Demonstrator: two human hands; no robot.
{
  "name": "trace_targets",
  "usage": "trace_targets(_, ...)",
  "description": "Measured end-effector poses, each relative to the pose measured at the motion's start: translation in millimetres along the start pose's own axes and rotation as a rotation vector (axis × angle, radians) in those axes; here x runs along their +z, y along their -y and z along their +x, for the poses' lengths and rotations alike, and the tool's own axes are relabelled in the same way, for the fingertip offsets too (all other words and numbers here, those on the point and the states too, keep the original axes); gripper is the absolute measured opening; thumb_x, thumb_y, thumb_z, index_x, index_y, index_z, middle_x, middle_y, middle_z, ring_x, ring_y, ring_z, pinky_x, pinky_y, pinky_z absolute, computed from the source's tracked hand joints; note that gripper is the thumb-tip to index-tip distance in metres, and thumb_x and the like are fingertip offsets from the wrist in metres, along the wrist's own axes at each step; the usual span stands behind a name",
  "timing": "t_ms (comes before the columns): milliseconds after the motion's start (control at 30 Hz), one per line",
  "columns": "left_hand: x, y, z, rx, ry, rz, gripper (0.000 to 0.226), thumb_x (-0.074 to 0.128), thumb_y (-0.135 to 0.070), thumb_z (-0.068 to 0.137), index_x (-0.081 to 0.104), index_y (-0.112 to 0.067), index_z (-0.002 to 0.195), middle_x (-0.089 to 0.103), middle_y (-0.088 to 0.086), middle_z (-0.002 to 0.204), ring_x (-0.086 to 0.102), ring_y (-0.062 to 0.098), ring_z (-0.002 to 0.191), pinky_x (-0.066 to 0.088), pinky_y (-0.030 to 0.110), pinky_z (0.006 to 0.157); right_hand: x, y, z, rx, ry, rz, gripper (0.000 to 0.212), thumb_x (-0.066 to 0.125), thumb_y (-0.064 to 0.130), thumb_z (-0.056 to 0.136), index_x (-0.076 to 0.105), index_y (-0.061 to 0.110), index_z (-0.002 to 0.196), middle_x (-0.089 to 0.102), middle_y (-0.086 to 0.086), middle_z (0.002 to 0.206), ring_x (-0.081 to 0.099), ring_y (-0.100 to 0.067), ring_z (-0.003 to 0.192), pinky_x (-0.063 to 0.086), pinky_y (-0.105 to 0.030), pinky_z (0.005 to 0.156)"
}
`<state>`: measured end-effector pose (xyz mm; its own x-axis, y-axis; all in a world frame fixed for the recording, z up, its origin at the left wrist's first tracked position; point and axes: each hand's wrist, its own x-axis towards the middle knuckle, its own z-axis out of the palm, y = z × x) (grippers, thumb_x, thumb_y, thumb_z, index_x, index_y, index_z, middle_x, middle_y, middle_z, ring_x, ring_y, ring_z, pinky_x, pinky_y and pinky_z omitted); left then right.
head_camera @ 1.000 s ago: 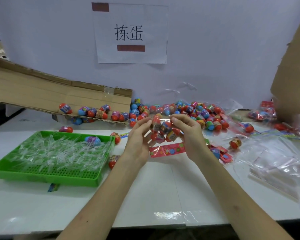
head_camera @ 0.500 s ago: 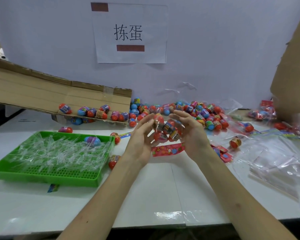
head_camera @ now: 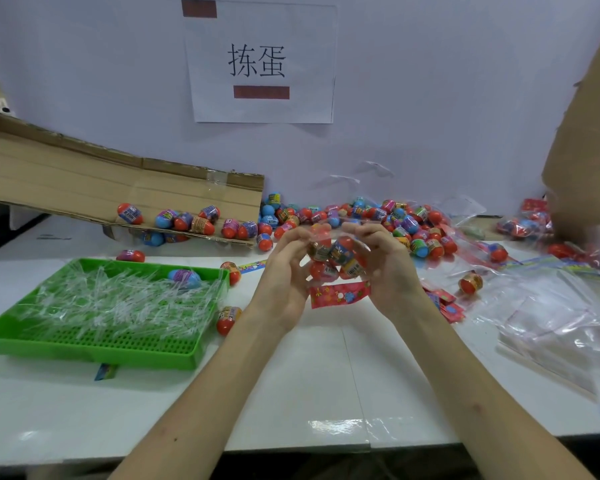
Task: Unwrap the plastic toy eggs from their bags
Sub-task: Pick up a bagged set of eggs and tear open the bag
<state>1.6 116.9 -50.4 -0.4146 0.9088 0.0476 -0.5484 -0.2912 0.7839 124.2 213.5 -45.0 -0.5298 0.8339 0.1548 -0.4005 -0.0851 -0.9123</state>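
our left hand [head_camera: 284,271] and right hand [head_camera: 387,271], close together, each pinch the clear bag of toy eggs [head_camera: 336,259]; we should part its top evenly, low over the surface [head_camera: 291,375]

The white table [head_camera: 326,393] between my arms is free; a green tray [head_camera: 94,351] blocks the left, maybe clear bags [head_camera: 551,327] the right.

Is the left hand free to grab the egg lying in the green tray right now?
Probably not yet: the left hand grips the bag of eggs with the right hand. Otherwise the way looks free; the egg lies on top of the clear strips in the green tray.
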Motion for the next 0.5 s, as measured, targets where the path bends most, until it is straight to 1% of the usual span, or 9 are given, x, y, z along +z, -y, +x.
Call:
trace_targets(33, 0.5, -0.2, -0.6, 0.0, 0.017, 0.006, 0.043, 0.047, -0.017, 0.107, 0.071, -0.033, 0.076, 0.076, 0.002, 0.11, 0.067, 0.028, 0.102, 0.059, 0.037, 0.064, -0.3, 0.3, -0.1, -0.004, 0.001, 0.005, 0.042, 0.042, 0.002, 0.099, 0.074, 0.019, 0.077, 0.077, 0.001, 0.094, 0.074, -0.01, 0.088, 0.052, -0.032, 0.086)
trace_targets(100, 1.1, -0.3, -1.5, -0.005, 0.057, 0.032, 0.041, 0.041, -0.018, 0.109, 0.065, -0.032, 0.079, 0.073, 0.004, 0.121, 0.063, 0.031, 0.111, 0.057, 0.037, 0.07, -0.9, 0.5, 0.3, -0.013, -0.005, 0.008, 0.049, 0.043, 0.001, 0.099, 0.078, 0.025, 0.074, 0.076, 0.004, 0.087, 0.073, -0.008, 0.085, 0.054, -0.025, 0.078)
trace_targets(167, 1.3, 0.0, -3.1, -0.011, 0.098, 0.071, 0.037, 0.036, -0.017, 0.11, 0.059, -0.029, 0.083, 0.068, 0.007, 0.129, 0.059, 0.031, 0.115, 0.055, 0.038, 0.075, -1.9, 1.5, 0.9, -0.011, -0.012, 0.007, 0.052, 0.045, 0.003, 0.1, 0.079, 0.029, 0.071, 0.075, 0.007, 0.084, 0.073, -0.006, 0.083, 0.053, -0.022, 0.075)
trace_targets(233, 1.2, -0.3, -4.4, -0.033, 0.144, 0.067, 0.034, 0.033, -0.015, 0.109, 0.055, -0.026, 0.086, 0.068, 0.009, 0.126, 0.06, 0.029, 0.114, 0.056, 0.037, 0.076, -2.6, 3.4, 1.3, -0.022, 0.034, 0.016, 0.055, 0.043, 0.001, 0.099, 0.075, 0.027, 0.062, 0.074, 0.007, 0.08, 0.072, -0.006, 0.082, 0.053, -0.023, 0.076)
trace_targets(300, 1.1, -1.3, -4.9, -0.07, 0.195, 0.017, 0.031, 0.033, -0.014, 0.108, 0.054, -0.023, 0.089, 0.068, 0.011, 0.125, 0.061, 0.028, 0.114, 0.058, 0.037, 0.077, -2.6, 5.0, 1.0, -0.027, 0.093, 0.073, 0.057, 0.038, -0.004, 0.096, 0.067, 0.022, 0.054, 0.072, 0.004, 0.079, 0.073, -0.009, 0.082, 0.057, -0.024, 0.074)
trace_targets(333, 1.1, -2.2, -5.1, -0.085, 0.219, -0.006, 0.03, 0.033, -0.014, 0.108, 0.054, -0.023, 0.088, 0.068, 0.013, 0.125, 0.062, 0.029, 0.115, 0.058, 0.037, 0.078, -2.5, 5.3, 0.9, -0.027, 0.111, 0.108, 0.056, 0.036, -0.006, 0.094, 0.063, 0.02, 0.052, 0.071, 0.002, 0.079, 0.073, -0.012, 0.082, 0.058, -0.026, 0.072)
trace_targets(400, 0.5, -2.5, -4.8, -0.096, 0.255, -0.027, 0.032, 0.032, -0.014, 0.107, 0.055, -0.023, 0.086, 0.068, 0.013, 0.122, 0.065, 0.027, 0.11, 0.059, 0.038, 0.078, -2.7, 4.9, 0.9, -0.029, 0.135, 0.155, 0.052, 0.036, -0.006, 0.093, 0.059, 0.018, 0.052, 0.07, -0.002, 0.082, 0.072, -0.018, 0.087, 0.058, -0.031, 0.077)
trace_targets(500, 0.0, -2.7, -5.1, -0.098, 0.276, -0.048, 0.036, 0.031, -0.018, 0.106, 0.058, -0.022, 0.081, 0.069, 0.011, 0.112, 0.071, 0.023, 0.102, 0.06, 0.042, 0.074, -2.4, 3.3, 1.6, -0.037, 0.161, 0.163, 0.035, 0.046, 0.001, 0.083, 0.057, 0.016, 0.054, 0.07, -0.007, 0.088, 0.069, -0.025, 0.094, 0.058, -0.037, 0.083)
